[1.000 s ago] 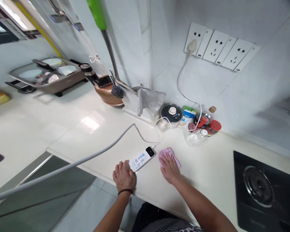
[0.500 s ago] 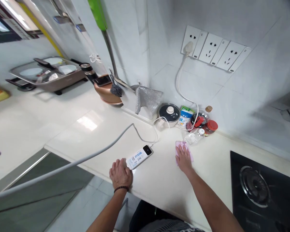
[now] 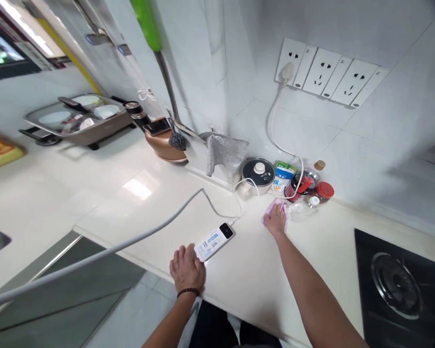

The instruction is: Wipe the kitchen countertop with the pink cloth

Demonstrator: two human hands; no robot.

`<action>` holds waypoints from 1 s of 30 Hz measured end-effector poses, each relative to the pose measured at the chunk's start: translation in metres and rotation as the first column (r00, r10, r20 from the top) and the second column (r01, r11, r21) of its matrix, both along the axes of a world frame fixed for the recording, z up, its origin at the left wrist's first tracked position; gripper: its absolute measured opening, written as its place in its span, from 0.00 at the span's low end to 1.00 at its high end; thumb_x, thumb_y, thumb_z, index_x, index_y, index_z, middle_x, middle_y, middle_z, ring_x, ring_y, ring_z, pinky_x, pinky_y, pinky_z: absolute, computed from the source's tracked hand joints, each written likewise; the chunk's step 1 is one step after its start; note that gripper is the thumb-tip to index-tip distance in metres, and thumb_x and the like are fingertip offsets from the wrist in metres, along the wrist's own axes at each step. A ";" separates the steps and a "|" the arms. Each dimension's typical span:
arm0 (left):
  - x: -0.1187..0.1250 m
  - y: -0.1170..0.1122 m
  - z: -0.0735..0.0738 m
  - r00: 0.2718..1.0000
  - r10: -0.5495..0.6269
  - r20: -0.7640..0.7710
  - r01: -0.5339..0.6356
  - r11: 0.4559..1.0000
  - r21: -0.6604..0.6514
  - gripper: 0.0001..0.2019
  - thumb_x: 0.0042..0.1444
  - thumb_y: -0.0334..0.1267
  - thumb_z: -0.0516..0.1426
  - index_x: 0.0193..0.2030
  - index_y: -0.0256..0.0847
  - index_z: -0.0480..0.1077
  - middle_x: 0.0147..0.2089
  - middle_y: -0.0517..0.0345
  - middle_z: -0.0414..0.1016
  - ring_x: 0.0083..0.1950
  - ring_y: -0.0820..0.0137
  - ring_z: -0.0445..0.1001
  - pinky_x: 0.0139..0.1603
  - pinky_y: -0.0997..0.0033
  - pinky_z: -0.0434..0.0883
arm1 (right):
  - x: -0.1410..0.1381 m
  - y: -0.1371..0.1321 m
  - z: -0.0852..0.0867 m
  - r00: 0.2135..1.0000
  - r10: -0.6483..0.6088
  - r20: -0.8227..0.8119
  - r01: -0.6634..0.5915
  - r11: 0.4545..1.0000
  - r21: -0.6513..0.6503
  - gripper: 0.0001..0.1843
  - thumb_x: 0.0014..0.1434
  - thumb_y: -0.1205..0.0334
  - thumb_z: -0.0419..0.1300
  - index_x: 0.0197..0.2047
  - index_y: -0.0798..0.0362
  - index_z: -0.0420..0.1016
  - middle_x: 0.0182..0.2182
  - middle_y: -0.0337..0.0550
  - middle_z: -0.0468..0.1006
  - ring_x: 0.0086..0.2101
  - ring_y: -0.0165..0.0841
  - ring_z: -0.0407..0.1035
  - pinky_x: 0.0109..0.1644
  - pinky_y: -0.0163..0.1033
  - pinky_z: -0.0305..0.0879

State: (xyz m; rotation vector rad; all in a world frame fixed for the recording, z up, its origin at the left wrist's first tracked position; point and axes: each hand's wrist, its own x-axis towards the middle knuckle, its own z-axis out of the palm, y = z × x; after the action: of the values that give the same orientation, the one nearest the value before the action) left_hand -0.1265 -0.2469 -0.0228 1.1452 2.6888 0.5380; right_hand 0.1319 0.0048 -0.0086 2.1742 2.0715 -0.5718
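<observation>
On the pale countertop [image 3: 235,263], my right hand [image 3: 276,222] presses down on a pink cloth [image 3: 269,219], its fingers over the fabric, just left of a clear bottle with a white cap [image 3: 300,209]. My left hand [image 3: 187,268] leans on the counter's front edge, fingers loosely spread and holding nothing. Its fingertips lie beside the lower end of a white power bank [image 3: 213,242] with a dark display; they may touch it. A white cable runs from the power bank's upper end.
Behind the cloth stand a small lidded pot [image 3: 258,172], a blue-and-white packet [image 3: 282,176] and a red-lidded jar [image 3: 325,191]. A black gas hob [image 3: 384,270] lies right. A thick grey cable [image 3: 130,239] crosses the left. An electric pan [image 3: 83,121] sits farther left.
My right hand has pushed the pink cloth a little away from me, closer to the pot. My left hand stays by the power bank. The whole view has shifted slightly.
</observation>
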 end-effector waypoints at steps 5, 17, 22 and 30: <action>0.000 -0.002 -0.001 1.000 -0.012 -0.001 0.012 1.000 0.014 0.27 0.64 0.35 0.48 0.69 0.37 0.65 0.74 0.39 0.59 0.78 0.54 0.49 0.77 0.45 0.48 | 0.009 -0.002 -0.004 0.997 -0.069 0.025 0.069 0.998 0.005 0.40 0.70 0.51 0.41 0.79 0.60 0.38 0.78 0.51 0.34 0.75 0.47 0.32 0.76 0.55 0.33; -0.001 -0.001 0.001 0.999 -0.013 0.052 0.012 1.000 0.005 0.28 0.62 0.36 0.49 0.69 0.37 0.65 0.75 0.38 0.58 0.79 0.53 0.48 0.77 0.42 0.47 | 0.021 -0.175 -0.022 0.872 0.490 0.017 -0.483 0.853 0.199 0.36 0.72 0.54 0.45 0.79 0.45 0.41 0.77 0.37 0.42 0.75 0.41 0.37 0.77 0.56 0.40; -0.001 0.000 0.001 0.997 -0.002 0.082 0.001 1.000 0.018 0.28 0.62 0.36 0.49 0.69 0.37 0.64 0.75 0.38 0.59 0.79 0.53 0.47 0.77 0.42 0.47 | 0.092 -0.251 -0.030 0.856 0.517 0.019 -0.508 0.833 0.218 0.37 0.70 0.53 0.48 0.78 0.38 0.37 0.75 0.32 0.48 0.74 0.40 0.45 0.77 0.55 0.47; -0.005 -0.009 -0.002 0.989 -0.016 0.144 -0.008 0.987 0.163 0.29 0.67 0.42 0.46 0.73 0.34 0.56 0.74 0.38 0.60 0.79 0.53 0.48 0.77 0.44 0.45 | 0.125 -0.276 -0.037 0.941 0.333 0.065 -0.339 0.936 0.100 0.35 0.67 0.54 0.49 0.76 0.39 0.52 0.75 0.32 0.49 0.74 0.47 0.43 0.76 0.61 0.47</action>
State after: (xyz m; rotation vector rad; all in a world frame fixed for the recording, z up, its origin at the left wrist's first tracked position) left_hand -0.1311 -0.2555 -0.0250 1.1035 2.5568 0.8219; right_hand 0.2569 -0.2712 -0.0459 1.7958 2.4247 -0.3741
